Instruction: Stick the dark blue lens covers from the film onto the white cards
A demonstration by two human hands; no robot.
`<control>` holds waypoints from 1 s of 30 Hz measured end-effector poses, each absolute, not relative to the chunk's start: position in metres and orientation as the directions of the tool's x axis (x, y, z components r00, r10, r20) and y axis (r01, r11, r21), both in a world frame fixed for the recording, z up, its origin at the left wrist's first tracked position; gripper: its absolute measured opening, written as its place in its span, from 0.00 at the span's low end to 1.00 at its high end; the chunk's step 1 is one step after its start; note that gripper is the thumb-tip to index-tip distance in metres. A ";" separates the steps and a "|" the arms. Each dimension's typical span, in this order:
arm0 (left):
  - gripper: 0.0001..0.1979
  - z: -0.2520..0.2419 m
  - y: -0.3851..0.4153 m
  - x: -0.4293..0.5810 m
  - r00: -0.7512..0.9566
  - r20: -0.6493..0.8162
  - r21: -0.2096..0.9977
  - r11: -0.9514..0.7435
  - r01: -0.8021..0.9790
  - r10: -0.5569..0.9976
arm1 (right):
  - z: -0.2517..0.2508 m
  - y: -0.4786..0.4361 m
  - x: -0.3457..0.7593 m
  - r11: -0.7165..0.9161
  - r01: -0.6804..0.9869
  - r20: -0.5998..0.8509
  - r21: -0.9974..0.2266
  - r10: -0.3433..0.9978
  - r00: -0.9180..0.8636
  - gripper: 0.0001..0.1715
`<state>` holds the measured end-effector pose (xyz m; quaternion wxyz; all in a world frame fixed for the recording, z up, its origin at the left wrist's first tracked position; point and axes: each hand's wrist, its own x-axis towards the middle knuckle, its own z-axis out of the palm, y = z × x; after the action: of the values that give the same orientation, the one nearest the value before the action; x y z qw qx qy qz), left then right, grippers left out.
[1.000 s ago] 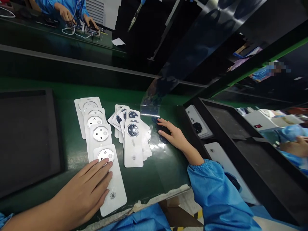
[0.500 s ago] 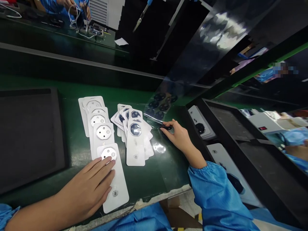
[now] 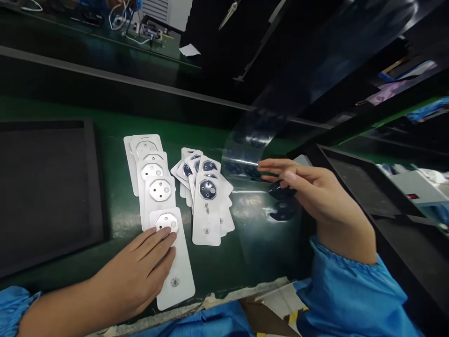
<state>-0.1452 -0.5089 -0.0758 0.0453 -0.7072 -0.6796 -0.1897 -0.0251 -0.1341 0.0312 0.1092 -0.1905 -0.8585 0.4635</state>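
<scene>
My left hand [image 3: 135,276] lies flat, fingers out, on the nearest white backing card [image 3: 175,267], which carries a silver octagonal camera ring. That card heads a row of similar white cards [image 3: 154,182] on the green bench. Beside them is a fanned pile of cards with dark octagonal lenses [image 3: 206,201]. My right hand [image 3: 315,196] is raised above the bench and pinches a small dark octagonal lens piece [image 3: 280,192] peeled from a clear plastic film sheet [image 3: 252,140] that curves up from the bench.
A black foam tray [image 3: 42,187] lies at the left. A black bin [image 3: 386,201] stands at the right. Behind a dark rail is another green bench with cables and a paper scrap [image 3: 191,50].
My right hand has lifted off the bench toward me with a dark lens piece pinched in its fingers, and the film has risen with it. My left hand stays pressed on the card.
</scene>
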 end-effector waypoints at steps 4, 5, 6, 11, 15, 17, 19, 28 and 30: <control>0.19 -0.075 -0.509 -0.146 0.014 0.323 0.186 -0.079 0.979 0.946 | 0.030 -0.150 -0.037 0.290 0.335 -0.272 -0.896 0.237 -0.933 0.30; 0.19 -0.074 -0.509 -0.146 0.016 0.324 0.183 -0.079 0.980 0.946 | 0.027 -0.149 -0.038 0.237 0.383 -0.346 -0.893 0.183 -0.920 0.33; 0.19 -0.075 -0.509 -0.146 0.017 0.325 0.181 -0.079 0.980 0.946 | 0.023 -0.146 -0.038 0.195 0.427 -0.404 -0.883 0.147 -0.903 0.36; 0.19 -0.076 -0.510 -0.146 0.028 0.346 0.179 -0.095 0.979 0.938 | 0.010 -0.110 -0.029 -0.003 0.539 -0.524 -0.842 0.234 -0.819 0.47; 0.20 -0.077 -0.510 -0.146 0.016 0.328 0.184 -0.081 0.980 0.944 | 0.008 -0.094 -0.015 -0.202 0.442 -0.485 -0.874 0.424 -0.765 0.37; 0.20 -0.076 -0.509 -0.146 0.019 0.326 0.186 -0.084 0.979 0.945 | 0.007 -0.100 -0.010 -0.166 0.359 -0.387 -0.919 0.567 -0.727 0.24; 0.20 -0.076 -0.508 -0.146 0.019 0.333 0.191 -0.087 0.978 0.943 | 0.006 -0.117 -0.011 -0.111 0.327 -0.321 -0.939 0.631 -0.707 0.15; 0.15 -0.073 -0.510 -0.140 0.090 0.401 0.068 -0.127 0.990 0.912 | -0.004 -0.241 -0.068 -0.208 0.577 -0.608 -0.790 0.152 -0.779 0.25; 0.15 -0.072 -0.510 -0.136 0.085 0.396 0.038 -0.109 0.993 0.914 | -0.011 -0.257 -0.078 -0.212 0.620 -0.645 -0.756 0.078 -0.760 0.27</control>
<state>-0.1361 -0.5101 -0.0720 0.1212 -0.7265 -0.6565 -0.1628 -0.0777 -0.2566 -0.0112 -0.1876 -0.2912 -0.5988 0.7221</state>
